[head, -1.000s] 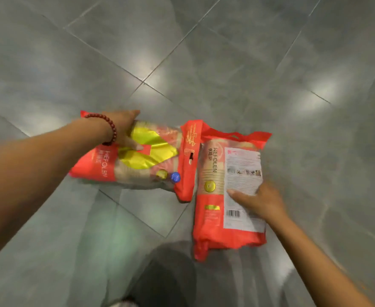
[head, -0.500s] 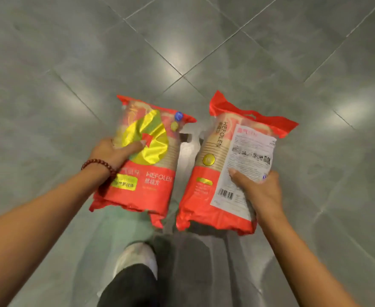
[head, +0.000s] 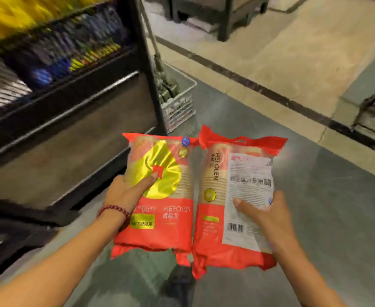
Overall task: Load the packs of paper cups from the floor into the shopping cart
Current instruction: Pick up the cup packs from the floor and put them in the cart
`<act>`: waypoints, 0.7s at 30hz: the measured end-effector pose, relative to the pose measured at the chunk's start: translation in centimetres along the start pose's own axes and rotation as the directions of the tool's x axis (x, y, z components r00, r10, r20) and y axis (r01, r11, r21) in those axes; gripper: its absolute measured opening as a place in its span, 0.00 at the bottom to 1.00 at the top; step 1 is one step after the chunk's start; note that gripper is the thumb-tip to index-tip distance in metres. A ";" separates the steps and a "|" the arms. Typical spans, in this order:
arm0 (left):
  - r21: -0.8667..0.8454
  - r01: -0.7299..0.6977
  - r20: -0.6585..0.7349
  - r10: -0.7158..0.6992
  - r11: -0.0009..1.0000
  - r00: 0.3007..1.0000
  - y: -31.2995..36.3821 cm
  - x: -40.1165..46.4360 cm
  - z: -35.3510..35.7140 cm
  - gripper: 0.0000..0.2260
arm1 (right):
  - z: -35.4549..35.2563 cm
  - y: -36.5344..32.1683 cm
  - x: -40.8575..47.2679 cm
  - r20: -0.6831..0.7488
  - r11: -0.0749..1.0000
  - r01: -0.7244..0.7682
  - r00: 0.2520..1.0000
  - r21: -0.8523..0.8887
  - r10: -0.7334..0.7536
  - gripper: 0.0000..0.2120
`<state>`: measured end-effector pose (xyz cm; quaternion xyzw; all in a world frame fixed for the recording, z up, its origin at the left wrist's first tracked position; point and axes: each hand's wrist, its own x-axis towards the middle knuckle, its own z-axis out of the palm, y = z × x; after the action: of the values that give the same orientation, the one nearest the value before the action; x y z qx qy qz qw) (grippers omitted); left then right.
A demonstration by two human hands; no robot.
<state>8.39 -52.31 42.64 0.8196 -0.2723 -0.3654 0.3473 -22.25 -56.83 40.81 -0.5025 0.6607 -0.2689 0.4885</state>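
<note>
I carry two red packs of paper cups side by side in front of me, both off the floor. My left hand (head: 127, 191) grips the left pack (head: 166, 209), which shows a yellow round patch; the thumb lies across its front. My right hand (head: 268, 216) grips the right pack (head: 217, 218), thumb on its white label with a barcode. The two packs touch along their inner edges. No shopping cart can be made out clearly.
A dark store shelf (head: 67, 103) with blurred blue and yellow goods runs along the left. A white plastic crate (head: 179, 103) with dark green items stands at its end. A dark frame with something red (head: 374, 107) shows at the right edge. Grey and beige floor tiles lie ahead.
Both packs came up off the floor and now are held upright together. My view has swung up from the bare floor to the shelf and aisle.
</note>
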 end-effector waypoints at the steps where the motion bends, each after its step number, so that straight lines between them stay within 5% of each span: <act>1: -0.027 0.011 -0.062 -0.013 1.000 0.998 1.0 -2.2 -4.0 0.37 | 0.5 -4.4 -2.5 0.038 0.999 0.043 0.998 -0.016 -0.042 0.37; 4: -0.125 -0.041 -0.221 0.012 0.991 0.975 2.8 -8.0 -15.6 0.37 | 2.4 -15.0 -9.2 0.160 0.985 0.169 0.974 -0.043 -0.160 0.29; 9: -0.190 -0.061 -0.416 -0.024 0.980 0.909 2.1 -16.6 -31.9 0.34 | 9.7 -26.2 -19.1 0.352 0.928 0.370 0.875 -0.046 -0.332 0.35; 14: -0.210 -0.032 -0.546 -0.090 0.977 0.833 -2.1 -24.0 -46.0 0.38 | 19.5 -31.9 -29.2 0.497 0.882 0.471 0.771 -0.025 -0.398 0.36; 18: -0.209 0.006 -0.609 -0.135 0.978 0.781 -7.1 -28.8 -55.5 0.45 | 27.2 -35.0 -37.6 0.593 0.841 0.541 0.678 -0.001 -0.435 0.18; 21: -0.227 0.063 -0.603 -0.191 0.972 0.774 -10.5 -31.6 -60.9 0.46 | 31.3 -36.2 -42.7 0.620 0.824 0.566 0.645 0.005 -0.447 0.18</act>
<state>39.96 -1.23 77.47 0.8727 -0.0499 -0.1226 0.4700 21.69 -25.67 75.67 -0.7695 0.3270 -0.1591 0.5250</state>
